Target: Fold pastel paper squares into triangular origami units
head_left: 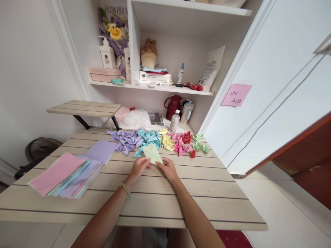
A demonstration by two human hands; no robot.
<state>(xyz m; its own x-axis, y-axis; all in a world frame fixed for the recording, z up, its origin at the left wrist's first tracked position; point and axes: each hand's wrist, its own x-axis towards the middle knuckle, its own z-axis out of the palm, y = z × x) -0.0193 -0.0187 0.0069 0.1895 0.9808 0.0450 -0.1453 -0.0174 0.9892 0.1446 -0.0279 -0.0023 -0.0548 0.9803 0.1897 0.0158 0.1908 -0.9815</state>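
At the middle of a slatted wooden table [207, 193], in the head view, a pale green paper [152, 152] is held by its near side in two bare hands. One part is pinched between the thumb and fingers of the left hand [141, 167], above a bracelet [126, 188]; the other is pinched likewise by the right hand [168, 168]. Beyond it, folded pieces are grouped by colour from left to right: purple pieces [126, 140], blue pieces [150, 137], yellow pieces [167, 142], pink pieces [179, 147] mixed with red pieces [186, 137], and green pieces [200, 147]. On the left, a fanned stack of coloured sheets [60, 172] is laid flat. Behind the folded rows, an upright bottle [174, 122] is seen near a dark red jug [173, 107].
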